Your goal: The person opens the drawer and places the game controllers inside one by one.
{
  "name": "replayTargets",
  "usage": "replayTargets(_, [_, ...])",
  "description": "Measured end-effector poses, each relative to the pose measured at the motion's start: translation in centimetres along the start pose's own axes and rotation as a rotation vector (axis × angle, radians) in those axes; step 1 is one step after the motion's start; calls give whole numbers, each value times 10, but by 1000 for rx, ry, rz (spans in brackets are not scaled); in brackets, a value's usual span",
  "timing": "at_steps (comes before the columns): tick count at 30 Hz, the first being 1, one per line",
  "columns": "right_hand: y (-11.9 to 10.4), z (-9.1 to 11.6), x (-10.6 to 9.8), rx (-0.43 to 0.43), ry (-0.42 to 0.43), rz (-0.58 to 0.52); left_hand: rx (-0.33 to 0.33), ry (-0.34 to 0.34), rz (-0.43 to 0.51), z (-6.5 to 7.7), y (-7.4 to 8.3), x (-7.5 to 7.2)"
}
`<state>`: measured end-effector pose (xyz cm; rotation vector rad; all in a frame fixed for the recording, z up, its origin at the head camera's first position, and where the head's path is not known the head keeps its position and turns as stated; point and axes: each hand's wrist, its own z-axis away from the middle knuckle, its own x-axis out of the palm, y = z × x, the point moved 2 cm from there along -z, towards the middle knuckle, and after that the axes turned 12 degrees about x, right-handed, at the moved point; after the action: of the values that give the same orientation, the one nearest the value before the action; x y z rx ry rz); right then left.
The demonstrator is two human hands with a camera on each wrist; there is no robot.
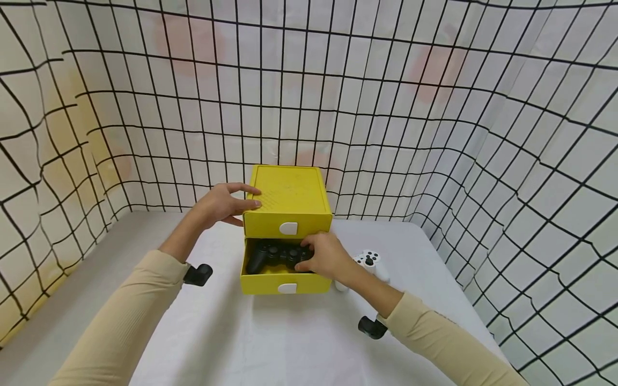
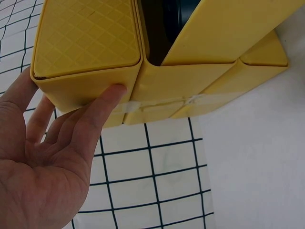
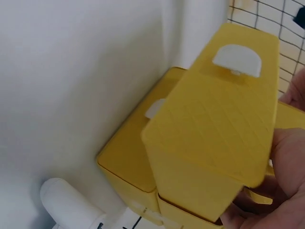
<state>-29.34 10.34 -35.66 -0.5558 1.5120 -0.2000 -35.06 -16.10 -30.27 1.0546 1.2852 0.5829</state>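
Note:
A yellow drawer box point(image 1: 289, 187) with white tabs stands before me, a drawer point(image 1: 265, 284) below its top level pulled out. Inside that drawer lies a black game controller point(image 1: 274, 254), seen only as a dark sliver in the left wrist view. My right hand point(image 1: 330, 256) reaches over the drawer's right side and grips the controller's right end; in the right wrist view the drawer hides most of the grasp. Against the box's upper left edge rests my left hand point(image 1: 217, 205), fairly straight fingers touching its top and side point(image 2: 88, 86).
A white game controller point(image 1: 369, 262) lies on the white table surface point(image 1: 299, 343), right of the box and partly behind my right forearm. Black wire grid point(image 1: 285, 75) over white sheeting surrounds the table at the back and sides.

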Motion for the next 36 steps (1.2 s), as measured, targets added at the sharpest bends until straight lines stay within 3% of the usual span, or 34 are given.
replayTargets(16, [3, 4, -5, -16, 12, 2, -4, 2, 3, -2, -2, 2])
replayTargets(21, [0, 12, -19, 23, -6, -43, 0, -1, 1, 0, 0, 0])
replayTargets(25, [2, 19, -30, 54, -42, -14, 7, 1, 0, 1, 1, -1])
replayTargets(31, [16, 30, -36, 121, -117, 9, -6, 0, 10, 2, 1, -1])
replayTargets(36, [31, 39, -34, 195, -168, -62, -4, -1, 3, 2, 1, 0])
